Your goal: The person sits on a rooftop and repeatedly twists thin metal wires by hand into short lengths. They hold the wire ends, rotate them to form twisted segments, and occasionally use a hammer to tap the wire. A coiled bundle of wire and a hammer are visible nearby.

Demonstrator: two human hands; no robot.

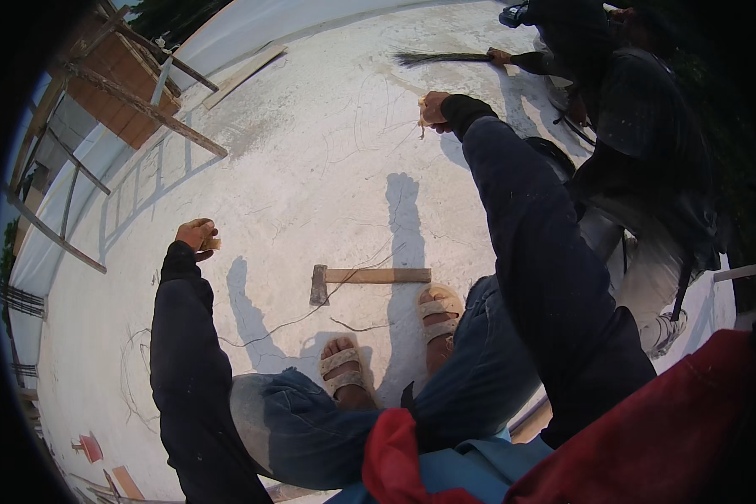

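My left hand (195, 235) is raised at the left, its fingers closed around a small tan piece (212, 244). Farther out, my right hand (437, 110) grips another tan piece (423, 116) with a ragged lower end. What the pieces are made of cannot be made out. A wooden-handled hatchet or hammer (378, 276) lies flat on the pale concrete floor (277, 201) in front of my sandals (343, 367), its dark metal head (319, 285) to the left. A thin wire (290, 322) runs past the tool's head.
At the right, close to my right arm, a person in dark clothes (630, 113) holds a stick broom (441, 58). Wooden frames (145, 110) stand at the upper left near a board (244, 77). A red object (89, 448) lies lower left, and rebar ends (22, 301) jut at the left edge.
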